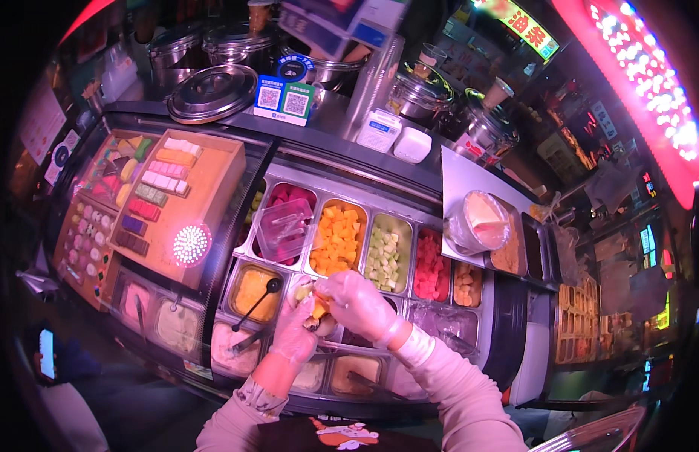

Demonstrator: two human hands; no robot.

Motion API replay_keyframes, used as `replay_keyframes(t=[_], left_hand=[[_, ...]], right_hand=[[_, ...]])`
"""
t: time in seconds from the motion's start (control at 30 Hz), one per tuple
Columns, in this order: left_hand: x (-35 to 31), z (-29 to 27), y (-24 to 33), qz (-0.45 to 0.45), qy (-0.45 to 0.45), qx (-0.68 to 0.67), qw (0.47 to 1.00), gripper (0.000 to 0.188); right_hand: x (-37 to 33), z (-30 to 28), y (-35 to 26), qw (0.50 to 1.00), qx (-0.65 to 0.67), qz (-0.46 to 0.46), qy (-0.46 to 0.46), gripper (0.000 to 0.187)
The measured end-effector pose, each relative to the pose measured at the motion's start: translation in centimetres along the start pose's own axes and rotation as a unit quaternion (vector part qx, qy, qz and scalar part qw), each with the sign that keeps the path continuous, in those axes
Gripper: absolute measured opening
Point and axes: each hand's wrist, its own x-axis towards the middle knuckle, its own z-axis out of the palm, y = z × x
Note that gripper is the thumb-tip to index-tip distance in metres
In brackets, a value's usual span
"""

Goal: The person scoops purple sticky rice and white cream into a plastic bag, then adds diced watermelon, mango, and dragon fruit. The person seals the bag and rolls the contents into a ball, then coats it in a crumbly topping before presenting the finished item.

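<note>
1. Holding a small cup (318, 320) of fruit pieces at lower centre of the frame: left hand (295, 331), gloved, is curling closed around it from below and left.
2. Right hand (358, 301), also gloved, is coming in from the right with fingers pinched together over the cup's top; orange chunks are showing between the two hands. Cannot tell whether it is gripping a piece or just pressing down.
3. Cup is sitting just above the front row of steel pans (342, 369), near the pan of orange puree (253, 294) with a black ladle (257, 301) leaning in it.
4. Behind the hands, mid-frame, a row of pans: orange fruit cubes (336, 239), pale green cubes (388, 252), red cubes (431, 265).
5. Clear plastic lid (283, 228) is lying over the dark red pan at centre-left.
6. Wooden tray of coloured bars (162, 194) is sitting at left; lidded steel pots (212, 92) at upper left.
</note>
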Motion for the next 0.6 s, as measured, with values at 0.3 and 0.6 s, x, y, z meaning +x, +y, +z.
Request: replay_keyframes(t=[0.3,0.6], left_hand=[[0.4,-2.0,5.6,-0.021,-0.047,0.01,0.999,0.049],[1.0,-6.0,5.8,-0.029,0.107,0.041,0.993,0.051]], right_hand=[[4.1,5.2,2.7,0.98,0.19,0.042,0.029,0.034],[3.9,11.0,-0.5,0.994,0.105,-0.012,0.01,0.024]])
